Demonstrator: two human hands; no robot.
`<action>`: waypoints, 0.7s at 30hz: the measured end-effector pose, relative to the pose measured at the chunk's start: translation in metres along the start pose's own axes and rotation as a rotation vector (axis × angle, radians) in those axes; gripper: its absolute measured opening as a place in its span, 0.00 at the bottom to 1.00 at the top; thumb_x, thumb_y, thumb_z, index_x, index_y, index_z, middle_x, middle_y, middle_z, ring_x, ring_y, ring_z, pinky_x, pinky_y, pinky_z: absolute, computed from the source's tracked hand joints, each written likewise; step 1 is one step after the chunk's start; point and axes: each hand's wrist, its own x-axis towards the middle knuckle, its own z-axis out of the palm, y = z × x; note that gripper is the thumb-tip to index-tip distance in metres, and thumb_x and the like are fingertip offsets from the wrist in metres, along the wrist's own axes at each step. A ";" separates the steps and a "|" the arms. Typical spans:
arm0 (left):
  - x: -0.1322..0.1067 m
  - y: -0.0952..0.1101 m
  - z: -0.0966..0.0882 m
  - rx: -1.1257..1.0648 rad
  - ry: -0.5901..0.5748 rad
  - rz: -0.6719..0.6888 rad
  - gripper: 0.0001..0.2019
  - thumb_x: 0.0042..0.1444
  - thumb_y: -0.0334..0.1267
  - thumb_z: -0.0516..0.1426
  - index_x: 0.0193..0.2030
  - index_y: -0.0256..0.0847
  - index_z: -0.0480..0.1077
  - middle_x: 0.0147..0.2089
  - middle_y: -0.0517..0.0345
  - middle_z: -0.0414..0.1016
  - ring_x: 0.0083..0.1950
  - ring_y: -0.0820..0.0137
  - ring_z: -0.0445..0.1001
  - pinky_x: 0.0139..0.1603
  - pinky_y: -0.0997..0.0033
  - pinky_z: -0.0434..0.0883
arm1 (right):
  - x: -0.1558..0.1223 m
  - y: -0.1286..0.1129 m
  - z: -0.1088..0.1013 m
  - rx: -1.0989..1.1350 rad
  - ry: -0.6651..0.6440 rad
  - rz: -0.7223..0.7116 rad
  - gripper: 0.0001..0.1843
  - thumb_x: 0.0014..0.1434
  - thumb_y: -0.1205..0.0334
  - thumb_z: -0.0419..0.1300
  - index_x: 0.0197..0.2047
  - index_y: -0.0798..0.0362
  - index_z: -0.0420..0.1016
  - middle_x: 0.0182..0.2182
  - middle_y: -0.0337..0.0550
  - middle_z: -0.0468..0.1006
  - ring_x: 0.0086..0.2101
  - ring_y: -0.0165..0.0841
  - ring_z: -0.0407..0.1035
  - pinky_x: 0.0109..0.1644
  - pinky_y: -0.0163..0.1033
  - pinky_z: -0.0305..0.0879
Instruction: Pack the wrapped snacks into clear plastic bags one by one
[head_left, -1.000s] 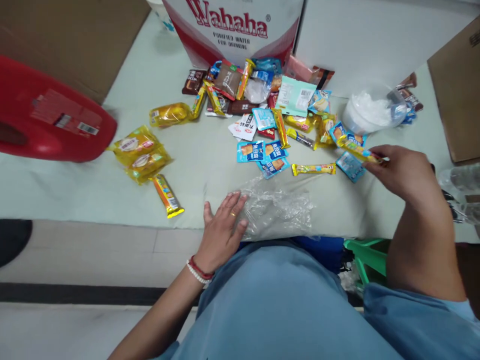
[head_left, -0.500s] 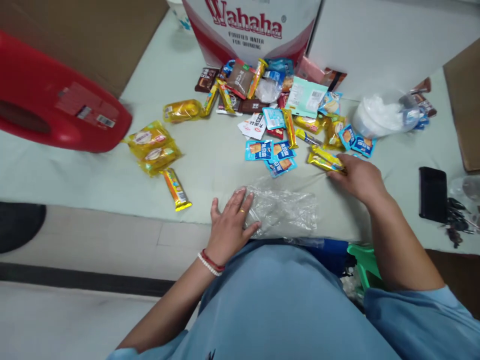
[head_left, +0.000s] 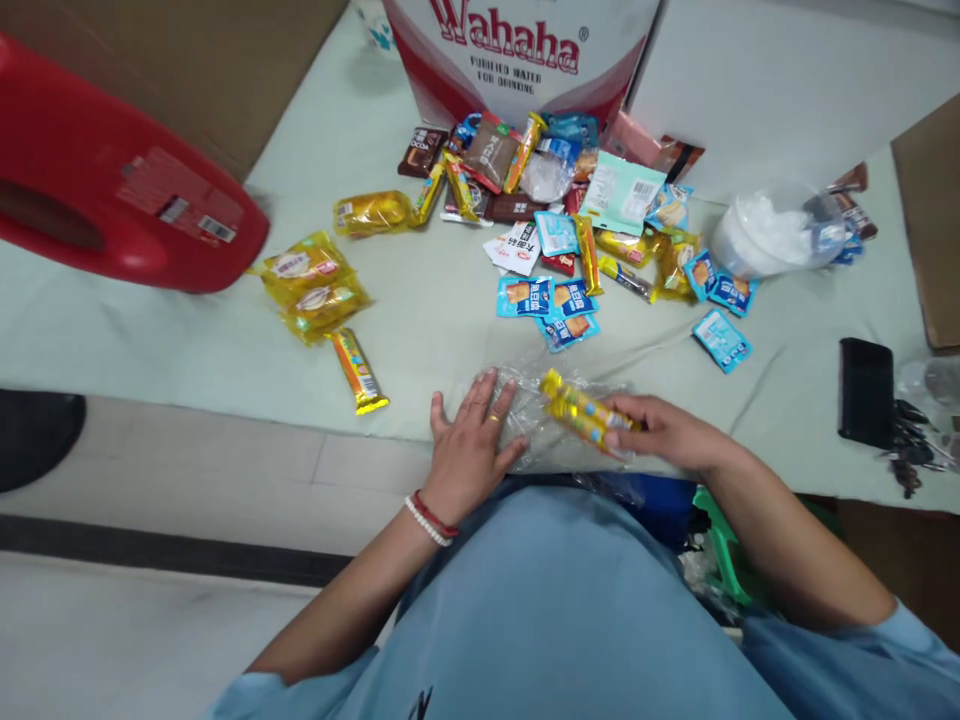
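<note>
My left hand (head_left: 472, 435) lies flat with fingers spread on the left end of a clear plastic bag (head_left: 534, 438) at the table's near edge. Over that bag, my right hand (head_left: 660, 428) grips yellow-wrapped snack bars (head_left: 581, 412), slightly blurred; they look like two together. Left of my left hand lies another yellow-orange snack bar (head_left: 358, 372), beside yellow packaged cakes (head_left: 315, 285). Ahead of my hands are several blue snack sachets (head_left: 568, 328). A single light-blue sachet (head_left: 722, 340) rests beyond my right hand.
A mixed pile of snacks (head_left: 517, 205) sits against the Wahaha carton (head_left: 517, 60). A red jug (head_left: 127, 190) stands at left. On the right are a clear tub with white contents (head_left: 772, 230), a black phone (head_left: 866, 390) and keys (head_left: 911, 430).
My right hand has carried the yellow snack bars from the pile's right side toward me and left, over the clear bag. The light-blue sachet is now uncovered. My left hand stays on the bag.
</note>
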 end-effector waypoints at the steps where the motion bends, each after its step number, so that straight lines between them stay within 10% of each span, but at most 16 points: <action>1: -0.001 0.000 0.000 -0.004 0.000 -0.003 0.38 0.68 0.46 0.58 0.81 0.50 0.49 0.83 0.38 0.48 0.81 0.46 0.56 0.76 0.22 0.41 | 0.014 0.003 -0.007 -0.034 0.129 -0.005 0.25 0.63 0.38 0.65 0.47 0.53 0.77 0.36 0.40 0.78 0.35 0.33 0.71 0.38 0.35 0.68; 6: -0.010 0.002 -0.001 -0.045 0.033 -0.014 0.34 0.70 0.49 0.56 0.80 0.48 0.53 0.82 0.39 0.51 0.80 0.48 0.58 0.76 0.25 0.46 | 0.071 0.004 -0.058 -0.225 0.775 -0.091 0.25 0.64 0.39 0.62 0.50 0.52 0.75 0.39 0.44 0.79 0.37 0.38 0.72 0.41 0.41 0.70; 10: -0.010 0.004 -0.009 -0.061 0.120 -0.020 0.19 0.74 0.47 0.51 0.64 0.50 0.75 0.78 0.49 0.64 0.78 0.51 0.61 0.72 0.37 0.58 | 0.064 -0.019 -0.059 -0.386 0.933 -0.173 0.28 0.71 0.40 0.54 0.64 0.48 0.70 0.45 0.48 0.81 0.43 0.44 0.74 0.45 0.48 0.73; 13: -0.001 0.008 -0.015 -0.018 0.200 -0.033 0.16 0.73 0.45 0.52 0.53 0.49 0.81 0.70 0.49 0.75 0.73 0.49 0.66 0.68 0.39 0.60 | 0.033 -0.034 -0.038 -0.542 0.826 -0.207 0.28 0.72 0.40 0.54 0.67 0.46 0.68 0.45 0.47 0.81 0.43 0.44 0.75 0.45 0.47 0.73; 17: 0.020 0.007 -0.017 0.041 0.205 0.071 0.18 0.72 0.42 0.53 0.63 0.51 0.76 0.73 0.51 0.72 0.75 0.49 0.64 0.73 0.35 0.52 | 0.004 -0.031 -0.022 -0.645 0.338 -0.253 0.24 0.70 0.42 0.59 0.62 0.47 0.72 0.44 0.45 0.83 0.40 0.39 0.77 0.44 0.41 0.72; 21: 0.040 -0.004 -0.008 0.075 0.095 0.162 0.27 0.71 0.49 0.55 0.75 0.55 0.63 0.78 0.52 0.64 0.81 0.48 0.55 0.78 0.27 0.33 | 0.011 -0.016 -0.026 -0.784 0.199 -0.171 0.20 0.73 0.49 0.55 0.61 0.49 0.74 0.46 0.48 0.83 0.42 0.41 0.78 0.45 0.40 0.70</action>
